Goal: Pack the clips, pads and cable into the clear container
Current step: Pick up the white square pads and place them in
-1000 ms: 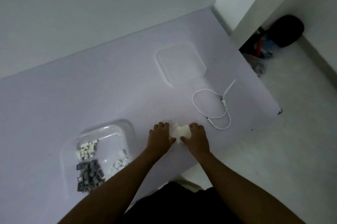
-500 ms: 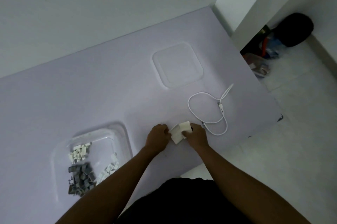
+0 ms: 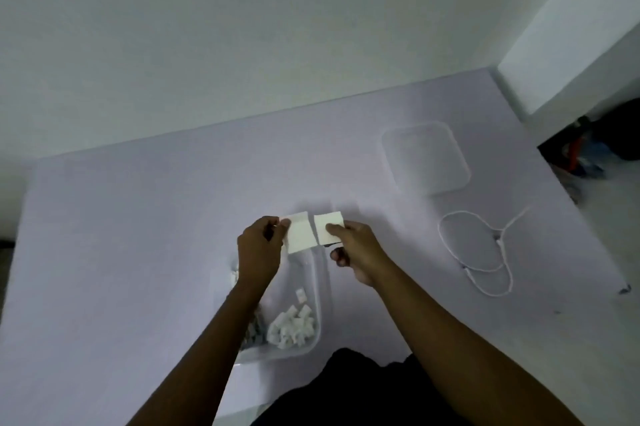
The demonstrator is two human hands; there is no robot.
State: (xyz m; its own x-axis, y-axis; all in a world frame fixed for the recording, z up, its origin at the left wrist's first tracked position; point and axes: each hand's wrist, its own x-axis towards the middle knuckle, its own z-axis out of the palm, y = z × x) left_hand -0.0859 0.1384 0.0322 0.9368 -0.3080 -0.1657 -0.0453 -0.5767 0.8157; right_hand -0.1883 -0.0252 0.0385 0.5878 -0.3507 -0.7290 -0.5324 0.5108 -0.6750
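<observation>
Left grip pinches a thin white square pad — right grip, another pad.

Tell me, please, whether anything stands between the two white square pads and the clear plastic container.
Nothing visible does. The left hand pinches one white square pad and the right hand the other above the far end of the clear plastic container; its clear lid lies apart, and only clips sit inside.

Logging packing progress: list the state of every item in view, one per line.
Left hand: pinches the left pad.
Right hand: pinches the right pad.
Clear container: open, clips inside.
Lid: off, flat on the table.
Cable: looped on the table, not packed.
</observation>
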